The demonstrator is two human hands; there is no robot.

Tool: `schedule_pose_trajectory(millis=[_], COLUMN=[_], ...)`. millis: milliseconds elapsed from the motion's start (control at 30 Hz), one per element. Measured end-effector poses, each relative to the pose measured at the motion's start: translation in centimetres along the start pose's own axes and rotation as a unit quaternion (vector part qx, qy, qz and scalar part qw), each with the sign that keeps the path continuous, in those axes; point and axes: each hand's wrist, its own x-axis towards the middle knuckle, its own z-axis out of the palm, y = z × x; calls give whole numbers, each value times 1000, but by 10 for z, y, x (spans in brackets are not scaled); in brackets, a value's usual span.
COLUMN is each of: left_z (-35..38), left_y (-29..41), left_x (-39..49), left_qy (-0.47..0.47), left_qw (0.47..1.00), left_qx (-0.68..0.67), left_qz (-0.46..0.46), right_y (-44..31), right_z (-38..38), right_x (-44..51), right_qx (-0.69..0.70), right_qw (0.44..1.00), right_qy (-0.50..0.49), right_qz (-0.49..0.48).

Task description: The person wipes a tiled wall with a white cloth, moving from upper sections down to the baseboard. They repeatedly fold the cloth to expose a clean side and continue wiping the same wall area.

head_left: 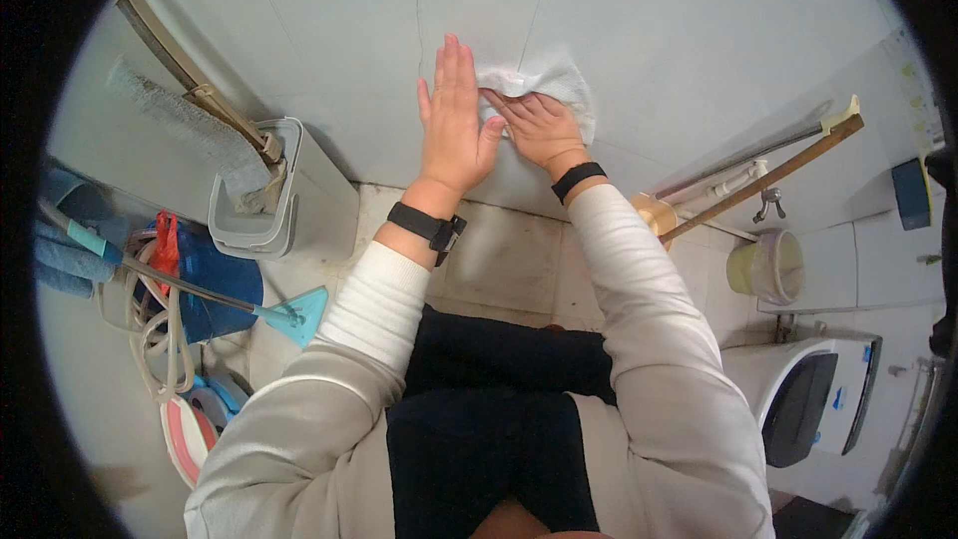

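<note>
My left hand is raised before the pale tiled wall, its fingers extended and its thumb apart. Whether its palm touches the wall cannot be told. Close on its right, my right hand lies over the lower part of a white cloth against the wall. The upper edge of the cloth is folded and bunched above the fingers. Part of the cloth is hidden under that hand. Black bands circle both wrists.
At left stand a grey bucket with a mop in it, a blue bucket and a turquoise triangular mop head. At right are a wooden stick, a tap, a yellow bin and a white washing machine.
</note>
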Motion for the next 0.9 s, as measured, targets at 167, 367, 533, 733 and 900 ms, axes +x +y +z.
schedule_pose_trajectory(millis=[167, 367, 533, 733, 900], left_z=[-6, -17, -9, -10, -9], left_y=[5, 6, 12, 12, 18], left_x=[0, 8, 12, 6, 12], left_qy=[5, -1, 13, 16, 31], left_qw=[1000, 1000, 1000, 999, 998], left_qx=[0, 28, 20, 24, 37], left_qz=[-2, 1, 15, 44, 52], right_y=[62, 117, 92, 71, 61], right_z=[-34, -91, -92, -80, -88], right_x=[-50, -78, -60, -54, -38], right_qx=[95, -111, -80, 134, 120], right_qw=[977, 892, 849, 791, 886], right_qy=[-154, 180, 296, 389, 271], right_qz=[115, 400, 431, 453, 356])
